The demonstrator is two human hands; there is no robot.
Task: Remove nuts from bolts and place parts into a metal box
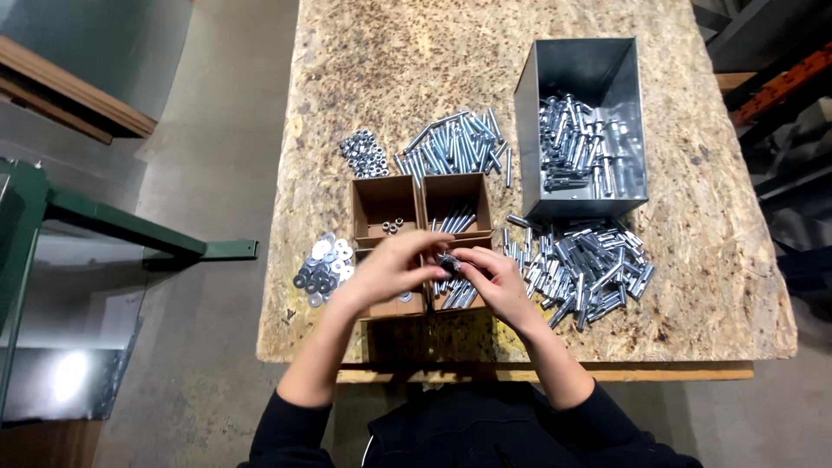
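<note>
Over the cardboard boxes (422, 227) on the counter (364, 69), both hands, left (388, 269) and right (492, 282), pinch one small bolt (447, 261) between fingertips, best kept low above the boxes so a dropped piece lands inside.

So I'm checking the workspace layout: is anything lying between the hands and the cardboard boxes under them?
Nothing visible. Both hands hold a small metal part directly above the brown cardboard boxes, with no object between them.
</note>
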